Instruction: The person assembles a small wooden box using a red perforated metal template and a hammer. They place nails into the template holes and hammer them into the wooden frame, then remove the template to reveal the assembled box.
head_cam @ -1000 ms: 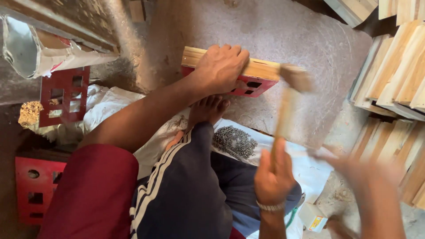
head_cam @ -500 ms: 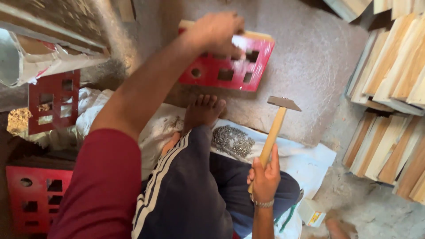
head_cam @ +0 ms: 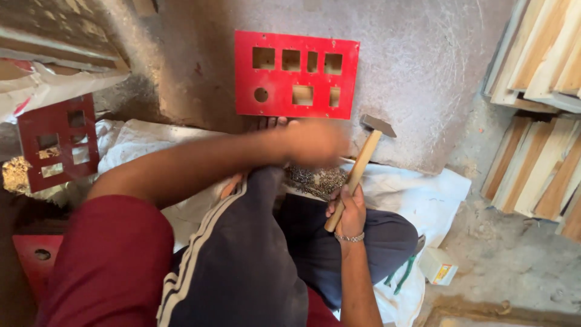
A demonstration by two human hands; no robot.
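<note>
Currently: right hand (head_cam: 350, 209) closed around hammer (head_cam: 361, 162), raised; left hand (head_cam: 316, 143) blurred over nail pile (head_cam: 316, 180), grip indiscernible; red cut-out panel (head_cam: 295, 74) lies flat, next likely needing a nail picked.

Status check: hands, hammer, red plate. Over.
Right hand gripping hammer, head up. Left hand blurred, over pile of small nails, contents unclear. Red cutout plate flat on stone slab, untouched. Nothing blocking it.

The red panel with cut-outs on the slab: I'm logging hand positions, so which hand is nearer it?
Left. The left hand hovers just below the red panel; the right hand grips the hammer lower down.
</note>
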